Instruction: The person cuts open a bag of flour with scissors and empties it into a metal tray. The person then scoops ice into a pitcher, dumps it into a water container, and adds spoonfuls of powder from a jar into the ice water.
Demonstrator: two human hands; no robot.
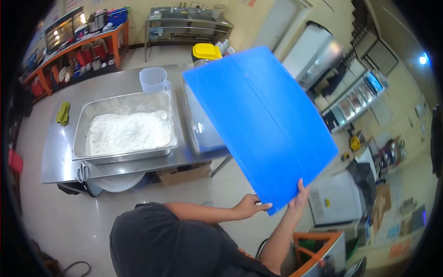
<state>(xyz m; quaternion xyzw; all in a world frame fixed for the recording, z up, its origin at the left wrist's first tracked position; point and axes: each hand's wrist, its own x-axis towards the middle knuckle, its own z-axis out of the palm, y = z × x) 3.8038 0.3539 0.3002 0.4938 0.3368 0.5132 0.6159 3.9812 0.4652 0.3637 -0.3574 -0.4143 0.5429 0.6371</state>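
A large blue sheet (267, 124) is raised at a tilt, its far end over the right side of the steel table (60, 152). My left hand (249, 207) pinches its near corner. At the near right edge, my right hand (300, 195) holds the same sheet, with a finger over its face. Left of the sheet, a deep metal pan (129, 157) contains white powder (129, 131). A second metal tray (203, 131) lies partly hidden beneath the sheet. Behind the pan stands a clear plastic jug (153, 79).
Scissors (82, 172) lie at the table's near edge, and a green cloth (63, 113) on its left. A yellow-lidded bin (206, 51) stands behind. Below the table are a cardboard box (184, 174) and a round white container (121, 183). An orange frame (318, 236) is at lower right.
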